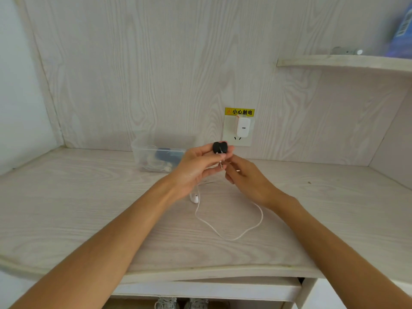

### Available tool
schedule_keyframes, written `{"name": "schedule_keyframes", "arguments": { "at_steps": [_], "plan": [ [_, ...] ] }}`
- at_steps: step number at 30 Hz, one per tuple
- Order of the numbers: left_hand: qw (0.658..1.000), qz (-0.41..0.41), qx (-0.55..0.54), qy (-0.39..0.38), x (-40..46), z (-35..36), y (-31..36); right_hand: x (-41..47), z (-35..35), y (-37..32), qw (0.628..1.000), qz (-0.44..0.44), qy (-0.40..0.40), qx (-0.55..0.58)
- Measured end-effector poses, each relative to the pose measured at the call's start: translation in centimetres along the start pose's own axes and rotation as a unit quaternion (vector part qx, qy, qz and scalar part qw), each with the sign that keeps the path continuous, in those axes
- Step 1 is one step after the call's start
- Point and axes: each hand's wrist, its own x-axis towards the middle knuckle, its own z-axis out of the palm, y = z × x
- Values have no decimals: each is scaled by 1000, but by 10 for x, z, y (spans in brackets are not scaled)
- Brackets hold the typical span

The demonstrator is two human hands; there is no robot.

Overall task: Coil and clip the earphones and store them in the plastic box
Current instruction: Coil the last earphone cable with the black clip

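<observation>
Earphones (229, 221): white, thin cord, loose loop on table (89, 197) at frame centre; one earbud lying below left wrist; metal plug hanging between hands.
Clip (220, 147): black, rounded, two-lobed; held above table, cord passing through it.
Left hand (196, 168): fingers curled, pinching clip at fingertips.
Right hand (247, 177): fingers curled near plug and cord; exact grip cannot tell.
Plastic box (156, 156): clear, lidless, left of hands against back wall; holds white cords, blue item.
White charger (243, 127): in wall socket behind hands.
</observation>
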Motion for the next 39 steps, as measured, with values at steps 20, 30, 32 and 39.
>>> {"name": "schedule_keyframes", "arguments": {
  "at_steps": [20, 30, 32, 39],
  "plan": [
    [960, -9, 261, -105, -6, 8, -14, 2, -33, -7, 997, 56, 42, 22],
    [966, -61, 228, -107, -10, 7, -6, 2, -36, 0, 995, 88, 21, 52],
    [965, -78, 219, -122, -10, 5, -5, 1, -37, 0, 994, 88, 33, 58],
    [979, -75, 94, -167, -10, 4, 7, 2, -32, -2, 966, 115, 8, 231]
  ]
}}
